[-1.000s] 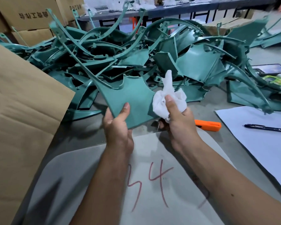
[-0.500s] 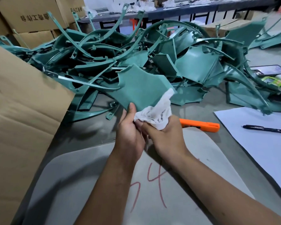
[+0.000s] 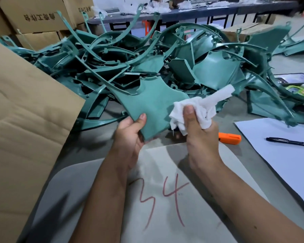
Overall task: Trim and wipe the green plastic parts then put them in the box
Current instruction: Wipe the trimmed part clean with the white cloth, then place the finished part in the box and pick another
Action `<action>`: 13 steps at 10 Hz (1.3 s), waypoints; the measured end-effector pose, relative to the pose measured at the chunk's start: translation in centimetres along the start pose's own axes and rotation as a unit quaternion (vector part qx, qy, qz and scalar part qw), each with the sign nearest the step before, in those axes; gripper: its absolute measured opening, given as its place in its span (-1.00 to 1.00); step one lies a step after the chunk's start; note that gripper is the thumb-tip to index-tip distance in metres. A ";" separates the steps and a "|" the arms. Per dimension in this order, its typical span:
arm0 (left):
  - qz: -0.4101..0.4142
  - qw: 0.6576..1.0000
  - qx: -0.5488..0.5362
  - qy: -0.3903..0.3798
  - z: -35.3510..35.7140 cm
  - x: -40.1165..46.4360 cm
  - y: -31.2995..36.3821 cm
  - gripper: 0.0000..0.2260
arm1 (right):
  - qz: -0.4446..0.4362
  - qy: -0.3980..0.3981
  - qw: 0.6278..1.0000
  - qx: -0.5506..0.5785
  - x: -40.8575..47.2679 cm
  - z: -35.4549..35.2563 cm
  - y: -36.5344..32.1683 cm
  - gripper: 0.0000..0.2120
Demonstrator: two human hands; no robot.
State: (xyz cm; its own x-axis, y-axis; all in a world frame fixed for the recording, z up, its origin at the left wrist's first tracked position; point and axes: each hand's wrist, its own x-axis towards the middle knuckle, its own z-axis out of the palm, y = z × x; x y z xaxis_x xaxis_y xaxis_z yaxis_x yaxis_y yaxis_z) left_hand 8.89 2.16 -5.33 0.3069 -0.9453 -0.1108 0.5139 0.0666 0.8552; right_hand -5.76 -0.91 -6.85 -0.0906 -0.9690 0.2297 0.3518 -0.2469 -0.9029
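Wiping is the step in hand, judging by how things lie. The left hand (image 3: pixel 130 128) grips the near corner of a green plastic part (image 3: pixel 151 102), thumb on its upper face and fingers curled beneath, holding the flat panel tilted up above the grey table (image 3: pixel 95 148); a thin curved arm of the part runs off to the far left over the pile. The right hand (image 3: pixel 198 127) is clamped round a bunched white cloth (image 3: pixel 193 111), thumb pressed on top, and the cloth touches the right edge of the panel, with a loose tail sticking out to the far right.

Beyond the hands lies the heap of green parts (image 3: pixel 209 67), still untrimmed or unwiped as far as I can tell. An orange cutter (image 3: pixel 230 138) rests on the table just right of the right hand, and a black pen (image 3: pixel 288 142) lies on white paper (image 3: pixel 279 163) further right. A brown cardboard flap (image 3: pixel 25 111) at the near left probably belongs to the box; its inside is hidden. A pale board marked 34 (image 3: pixel 165 199) sits under the forearms.

Next, the cloth likely needs drawing across the panel face while the left hand holds firm, then the part swings left into the box.
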 end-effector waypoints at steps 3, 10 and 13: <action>0.077 0.996 -0.042 0.033 0.9 -0.6 -0.4 -0.76 | 0.001 0.088 0.992 -0.095 2.6 -2.4 -0.5 -0.89; 0.295 0.871 0.352 0.176 5.2 -2.6 7.4 -0.62 | -0.031 -0.191 0.981 -0.023 1.5 0.8 -5.7 -0.87; 0.192 0.927 0.060 0.317 -0.9 -4.6 17.7 -0.85 | 0.038 -0.361 0.931 0.044 -0.7 15.3 -17.6 -0.80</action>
State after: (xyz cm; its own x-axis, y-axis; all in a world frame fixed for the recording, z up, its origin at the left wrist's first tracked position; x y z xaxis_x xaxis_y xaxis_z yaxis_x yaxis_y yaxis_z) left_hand 17.32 7.96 9.82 0.8774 -0.4788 -0.0301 0.1890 0.2873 0.9390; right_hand 2.33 4.10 14.44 0.5770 -0.7235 0.3789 0.4085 -0.1460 -0.9010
